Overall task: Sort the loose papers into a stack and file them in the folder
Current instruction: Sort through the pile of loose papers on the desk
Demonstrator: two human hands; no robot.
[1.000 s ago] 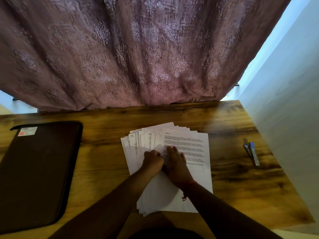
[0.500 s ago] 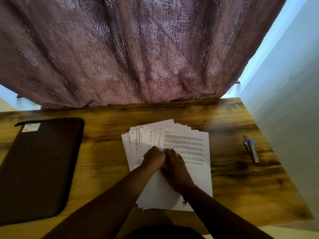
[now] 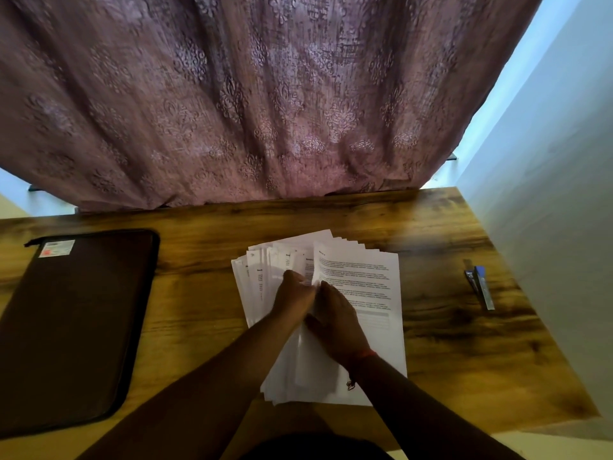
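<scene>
The papers are spread in a fan on the desk, about midway between its left and right edges and reaching to the near edge; the sheet edges are offset from one another, so a squared stack has not yet been formed. Both hands are laid on the fan near its middle, touching each other. The left hand is curled, and the left edge of the top sheet is lifted beside its fingertips, so that edge appears to be pinched, though the contact itself is blurred. The right hand rests on the sheets with fingers bent towards the same lifted edge; whether a sheet is actually gripped by it cannot be told. The folder, dark and closed, lies flat by the left edge of the desk, well apart from the papers, and nothing has been filed in it as far as can be seen. A stapler lies near the right edge, untouched. By this judgement the task is at an early stage: the sheets remain to be gathered and squared, the folder opened, and the stack placed inside.
</scene>
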